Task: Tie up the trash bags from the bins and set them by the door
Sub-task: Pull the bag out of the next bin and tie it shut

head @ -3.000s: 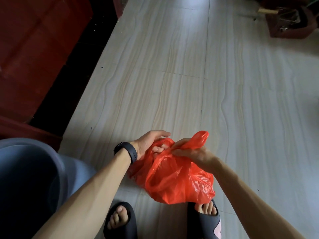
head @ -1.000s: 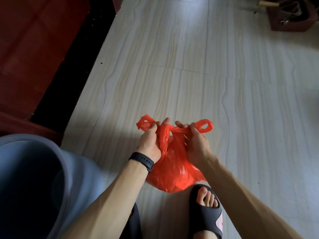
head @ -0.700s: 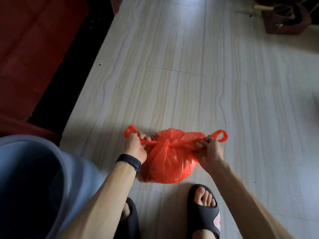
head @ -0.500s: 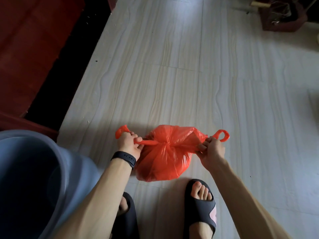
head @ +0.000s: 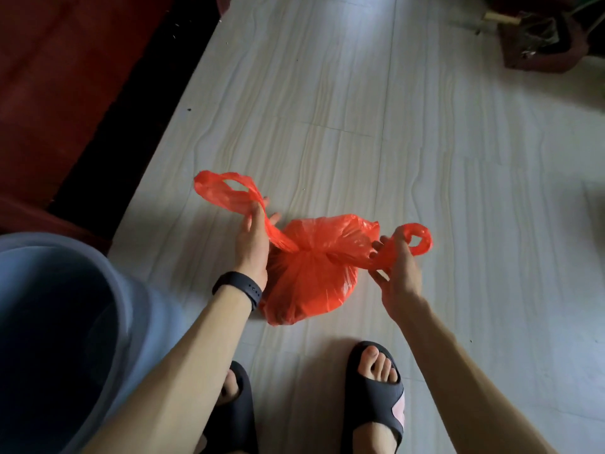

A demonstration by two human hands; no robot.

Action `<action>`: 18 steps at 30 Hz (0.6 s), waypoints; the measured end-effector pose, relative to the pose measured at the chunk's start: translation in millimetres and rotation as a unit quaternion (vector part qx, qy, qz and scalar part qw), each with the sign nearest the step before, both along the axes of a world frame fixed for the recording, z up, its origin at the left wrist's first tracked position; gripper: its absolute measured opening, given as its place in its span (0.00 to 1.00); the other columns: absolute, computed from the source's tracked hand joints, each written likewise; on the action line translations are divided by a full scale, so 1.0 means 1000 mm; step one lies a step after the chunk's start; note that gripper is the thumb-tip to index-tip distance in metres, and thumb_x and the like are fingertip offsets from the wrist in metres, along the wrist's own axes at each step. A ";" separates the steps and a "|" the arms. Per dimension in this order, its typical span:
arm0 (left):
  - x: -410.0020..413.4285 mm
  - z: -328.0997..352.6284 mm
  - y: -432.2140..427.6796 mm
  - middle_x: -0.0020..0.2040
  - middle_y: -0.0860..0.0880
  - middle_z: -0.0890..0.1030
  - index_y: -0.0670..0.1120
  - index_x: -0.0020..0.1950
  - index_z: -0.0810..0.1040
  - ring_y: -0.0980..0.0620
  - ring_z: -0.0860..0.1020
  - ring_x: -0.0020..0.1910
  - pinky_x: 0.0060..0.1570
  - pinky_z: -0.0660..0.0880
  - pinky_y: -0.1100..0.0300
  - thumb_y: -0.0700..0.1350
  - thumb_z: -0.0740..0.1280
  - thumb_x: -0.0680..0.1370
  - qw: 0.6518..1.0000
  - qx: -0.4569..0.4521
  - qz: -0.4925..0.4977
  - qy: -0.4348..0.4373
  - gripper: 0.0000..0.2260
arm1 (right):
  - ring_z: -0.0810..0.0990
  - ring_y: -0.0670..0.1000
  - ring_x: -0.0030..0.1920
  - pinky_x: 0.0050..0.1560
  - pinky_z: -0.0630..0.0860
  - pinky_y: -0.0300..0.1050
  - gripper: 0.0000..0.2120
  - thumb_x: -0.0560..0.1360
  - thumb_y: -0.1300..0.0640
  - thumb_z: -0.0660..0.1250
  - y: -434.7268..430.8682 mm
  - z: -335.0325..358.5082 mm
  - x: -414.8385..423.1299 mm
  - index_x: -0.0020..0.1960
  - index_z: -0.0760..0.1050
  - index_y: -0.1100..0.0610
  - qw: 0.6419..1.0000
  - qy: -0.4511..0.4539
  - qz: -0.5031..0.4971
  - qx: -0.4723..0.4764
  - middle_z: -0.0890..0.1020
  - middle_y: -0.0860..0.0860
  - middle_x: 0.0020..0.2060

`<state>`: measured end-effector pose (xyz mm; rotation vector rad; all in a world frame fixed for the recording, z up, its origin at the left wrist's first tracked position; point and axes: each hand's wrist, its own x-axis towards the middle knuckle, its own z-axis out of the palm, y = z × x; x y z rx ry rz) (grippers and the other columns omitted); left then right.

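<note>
With its first knot pulled tight a moment ago, the red trash bag (head: 311, 276) sits on the near floor (head: 425, 142) between the left hand (head: 253, 244), now lifting its pinched handle, and the right hand (head: 397, 273), still gripping the other, so a second knot looks due.

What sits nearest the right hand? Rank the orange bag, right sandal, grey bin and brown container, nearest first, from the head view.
1. orange bag: touching; the right hand grips its handle loop.
2. right sandal: just below the hand, toward the bottom edge.
3. grey bin: across the bag, at the far left.
4. brown container: far off in the top right corner.
</note>
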<state>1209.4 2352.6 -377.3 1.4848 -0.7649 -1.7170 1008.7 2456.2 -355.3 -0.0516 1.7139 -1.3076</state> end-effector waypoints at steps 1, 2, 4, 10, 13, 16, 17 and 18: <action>-0.004 -0.001 0.004 0.54 0.63 0.80 0.60 0.68 0.70 0.55 0.76 0.63 0.65 0.70 0.52 0.70 0.56 0.76 1.000 -0.009 -0.001 -0.020 0.25 | 0.84 0.48 0.50 0.49 0.77 0.45 0.19 0.77 0.39 0.63 0.001 -0.001 0.004 0.52 0.80 0.53 1.000 0.013 0.017 -0.007 0.85 0.51 0.49; -0.006 -0.005 0.008 0.60 0.62 0.78 0.59 0.72 0.65 0.55 0.74 0.66 0.68 0.68 0.51 0.73 0.59 0.72 0.999 -0.012 0.012 -0.044 0.32 | 0.84 0.47 0.49 0.46 0.77 0.42 0.20 0.77 0.38 0.64 0.004 -0.003 0.008 0.54 0.80 0.54 0.999 0.023 0.034 -0.014 0.85 0.50 0.49; -0.008 -0.006 0.016 0.74 0.55 0.66 0.53 0.79 0.53 0.54 0.68 0.71 0.71 0.62 0.55 0.73 0.62 0.71 0.996 -0.010 0.041 -0.084 0.43 | 0.83 0.46 0.54 0.47 0.75 0.41 0.25 0.74 0.36 0.66 0.011 -0.011 0.011 0.60 0.79 0.54 0.998 0.030 0.053 -0.030 0.85 0.49 0.54; 0.000 -0.025 0.043 0.68 0.54 0.75 0.55 0.69 0.71 0.52 0.73 0.66 0.69 0.67 0.48 0.78 0.62 0.65 0.987 0.012 -0.084 -0.138 0.40 | 0.69 0.49 0.71 0.69 0.64 0.55 0.39 0.65 0.29 0.68 0.034 -0.028 0.027 0.70 0.67 0.45 0.997 0.029 0.069 -0.015 0.75 0.39 0.64; -0.005 -0.035 0.047 0.70 0.51 0.73 0.57 0.71 0.71 0.50 0.72 0.68 0.69 0.67 0.53 0.72 0.58 0.72 0.964 -0.062 -0.128 -0.223 0.31 | 0.59 0.49 0.76 0.77 0.56 0.59 0.43 0.68 0.25 0.61 0.043 -0.040 0.049 0.77 0.54 0.42 0.961 0.184 0.201 0.055 0.62 0.45 0.76; -0.008 -0.036 0.045 0.71 0.49 0.72 0.59 0.73 0.68 0.47 0.72 0.68 0.69 0.68 0.50 0.70 0.52 0.76 0.925 -0.150 -0.172 -0.305 0.29 | 0.54 0.56 0.77 0.77 0.52 0.56 0.38 0.76 0.31 0.53 0.038 -0.052 0.055 0.79 0.43 0.43 0.901 0.320 0.282 0.084 0.53 0.52 0.79; -0.008 -0.037 0.045 0.70 0.49 0.74 0.58 0.73 0.68 0.47 0.73 0.68 0.68 0.69 0.49 0.69 0.51 0.76 0.915 -0.168 -0.184 -0.317 0.29 | 0.56 0.58 0.75 0.76 0.54 0.57 0.32 0.79 0.35 0.53 0.034 -0.050 0.056 0.78 0.46 0.42 0.885 0.347 0.297 0.086 0.56 0.53 0.77; -0.008 -0.037 0.045 0.69 0.48 0.75 0.56 0.73 0.69 0.46 0.73 0.68 0.67 0.69 0.48 0.68 0.51 0.77 0.909 -0.182 -0.191 -0.324 0.29 | 0.59 0.60 0.72 0.75 0.56 0.57 0.24 0.81 0.39 0.52 0.030 -0.047 0.056 0.74 0.51 0.41 0.868 0.379 0.310 0.085 0.60 0.55 0.74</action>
